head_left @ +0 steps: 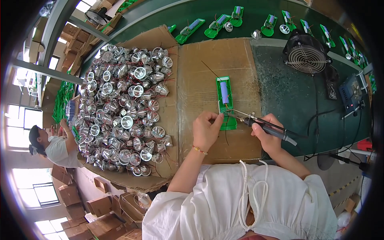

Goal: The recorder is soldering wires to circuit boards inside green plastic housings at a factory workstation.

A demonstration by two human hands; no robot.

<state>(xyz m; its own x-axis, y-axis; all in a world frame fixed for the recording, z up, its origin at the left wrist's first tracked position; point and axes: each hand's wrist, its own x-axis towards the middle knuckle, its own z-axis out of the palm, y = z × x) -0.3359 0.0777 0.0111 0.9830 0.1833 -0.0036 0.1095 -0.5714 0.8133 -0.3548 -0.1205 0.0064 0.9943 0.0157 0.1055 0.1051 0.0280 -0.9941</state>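
Note:
A green plastic lamp housing (229,123) lies open in front of me, with a lilac cylindrical battery (224,93) and thin wires inside it. My right hand (267,133) grips a soldering iron (273,131) by its dark handle. The iron's tip end reaches over the wiring below the battery, beside a thin bent metal tube. At the housing's left edge, my left hand (207,129) has thumb and fingers pinched together; whatever lies between them is too small to make out. One dark wire sticks out past the housing's top, and another hangs below it.
Cardboard (200,64) covers the work surface. To the left, silver reflector cups (127,122) with wires are heaped. A fan (307,59) and a blue soldering station (352,96) stand right. Several green housings (190,31) line the far belt. A person (60,148) works at far left.

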